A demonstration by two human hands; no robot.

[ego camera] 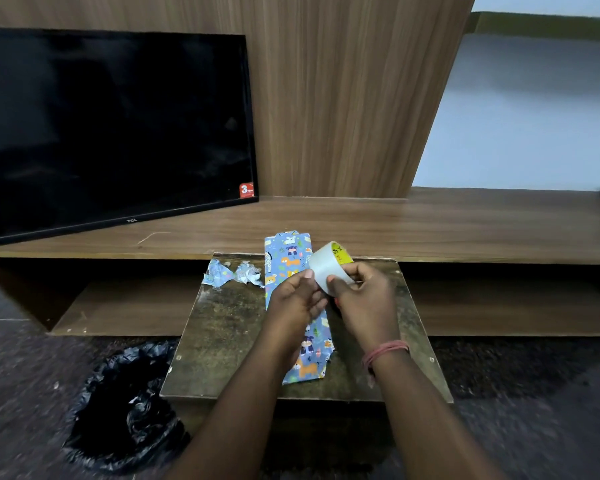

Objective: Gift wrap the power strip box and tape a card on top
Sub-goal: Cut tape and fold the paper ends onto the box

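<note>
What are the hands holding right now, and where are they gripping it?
A roll of clear tape with a yellow core. The right hand grips its outer band; the left hand fingers pinch at its near edge.

The wrapped box (293,271) is covered in smooth printed paper, blue with cartoon animals, slightly glossy. To its left lie crumpled paper scraps (232,273) with a silvery, shiny underside. The tape roll (328,266) is clear, glossy plastic film on a yellow printed cardboard core. The counter (222,327) is worn, mottled brown board, dull and scuffed. The far shelf unit (430,223) and wall panel (343,98) are smooth wood-grain laminate. The television (111,126) has a glossy black screen. The near-left bin bag (125,410) is crinkled, shiny black plastic.
</note>
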